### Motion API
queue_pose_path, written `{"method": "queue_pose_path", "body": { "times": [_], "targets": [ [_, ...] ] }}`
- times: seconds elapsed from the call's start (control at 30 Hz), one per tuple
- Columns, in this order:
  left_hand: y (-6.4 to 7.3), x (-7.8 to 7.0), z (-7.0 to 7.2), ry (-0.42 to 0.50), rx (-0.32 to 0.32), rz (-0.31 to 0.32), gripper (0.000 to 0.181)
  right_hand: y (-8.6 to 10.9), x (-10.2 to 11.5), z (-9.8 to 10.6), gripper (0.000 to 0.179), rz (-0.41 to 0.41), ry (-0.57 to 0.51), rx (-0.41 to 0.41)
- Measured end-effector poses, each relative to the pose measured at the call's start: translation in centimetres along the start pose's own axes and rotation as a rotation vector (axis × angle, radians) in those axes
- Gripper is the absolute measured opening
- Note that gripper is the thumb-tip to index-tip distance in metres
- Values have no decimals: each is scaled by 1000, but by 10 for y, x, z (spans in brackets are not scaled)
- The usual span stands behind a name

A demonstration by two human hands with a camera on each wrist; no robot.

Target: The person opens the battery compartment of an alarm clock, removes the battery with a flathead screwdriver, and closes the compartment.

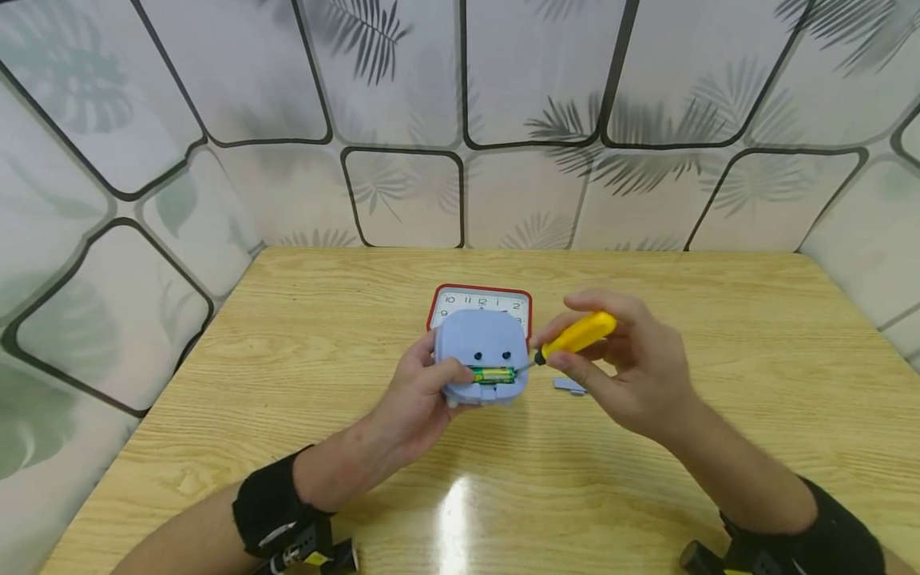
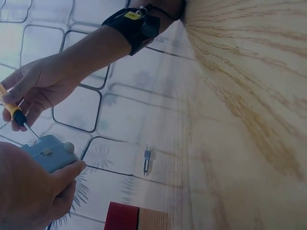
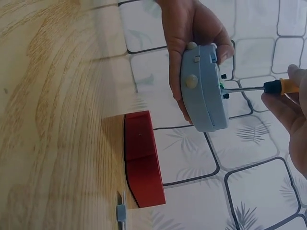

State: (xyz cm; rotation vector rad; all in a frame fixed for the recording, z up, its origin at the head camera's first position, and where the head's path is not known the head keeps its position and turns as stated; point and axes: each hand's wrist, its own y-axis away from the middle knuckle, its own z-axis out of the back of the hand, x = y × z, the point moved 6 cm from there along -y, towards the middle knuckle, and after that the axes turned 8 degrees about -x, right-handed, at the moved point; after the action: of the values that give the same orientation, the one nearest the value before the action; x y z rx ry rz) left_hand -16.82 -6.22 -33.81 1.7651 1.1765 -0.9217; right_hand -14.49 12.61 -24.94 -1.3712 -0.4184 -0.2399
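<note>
My left hand (image 1: 410,399) grips a small light-blue clock (image 1: 481,335) from its left side, with its back up. Two black knobs show on that back, and below them a green battery (image 1: 496,375) lies in an uncovered slot. The left thumb rests at the battery's left end. Between the fingers and thumb of my right hand (image 1: 647,371) is the yellow handle of a screwdriver (image 1: 580,332). The screwdriver's metal shaft (image 3: 247,89) reaches the battery's right end; exact contact at the tip is too small to tell.
Behind the blue clock, a square red-framed clock (image 1: 483,295) lies face up, partly hidden. A small blue battery cover (image 1: 569,386) lies on the wooden table (image 1: 323,335) to the right, beneath the right hand. A patterned wall (image 1: 410,196) borders the table's far edge.
</note>
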Motion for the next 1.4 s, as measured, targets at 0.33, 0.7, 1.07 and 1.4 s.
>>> {"method": "queue_pose_path", "body": {
  "times": [0.33, 0.7, 1.07, 1.4],
  "targets": [
    [0, 1, 1, -6, -8, -9, 70, 2, -4, -2, 37, -39, -109, -2],
    [-1, -6, 0, 110, 80, -33, 70, 0, -14, 12, 28, -152, -377, -182],
    [0, -9, -1, 100, 81, -58, 69, -2, -11, 13, 30, -109, -322, -190],
    [2, -7, 0, 52, 9, -53, 71, 0, 6, -3, 37, 14, -69, -23]
  ]
}}
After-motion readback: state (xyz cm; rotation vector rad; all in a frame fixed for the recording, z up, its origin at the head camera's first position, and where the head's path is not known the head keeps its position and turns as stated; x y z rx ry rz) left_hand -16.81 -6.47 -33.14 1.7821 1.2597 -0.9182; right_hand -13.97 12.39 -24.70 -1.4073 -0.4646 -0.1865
